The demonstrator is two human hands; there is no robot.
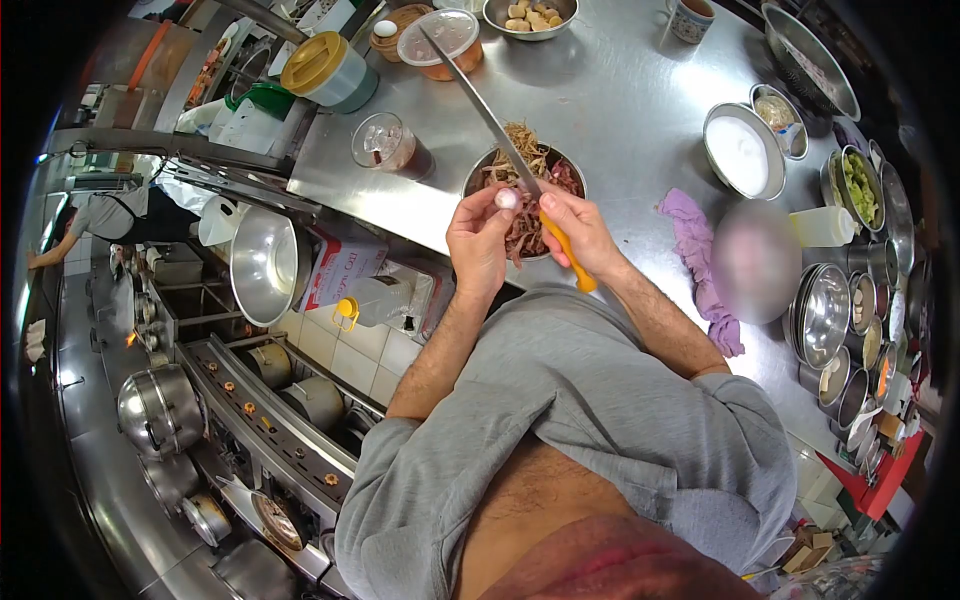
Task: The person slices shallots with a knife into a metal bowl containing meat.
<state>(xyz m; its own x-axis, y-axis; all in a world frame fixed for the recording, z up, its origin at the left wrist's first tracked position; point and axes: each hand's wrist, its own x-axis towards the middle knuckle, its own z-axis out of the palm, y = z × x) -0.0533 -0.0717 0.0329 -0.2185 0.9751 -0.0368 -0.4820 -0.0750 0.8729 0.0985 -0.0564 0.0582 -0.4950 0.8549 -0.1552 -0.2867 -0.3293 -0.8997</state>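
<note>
My left hand pinches a small peeled shallot, pale with a purplish tint. In my right hand is a knife with a yellow-orange handle; its long blade points up and to the left, passing close beside the shallot. Both hands are over the near part of a metal bowl on the steel table. Shredded tan pieces and reddish-brown strips lie in the bowl, partly hidden by the hands and blade.
A glass of dark drink stands left of the bowl. A lidded tub is behind it. To the right lie a purple cloth and a bowl of white contents. Stoves line the left; another person is farther off.
</note>
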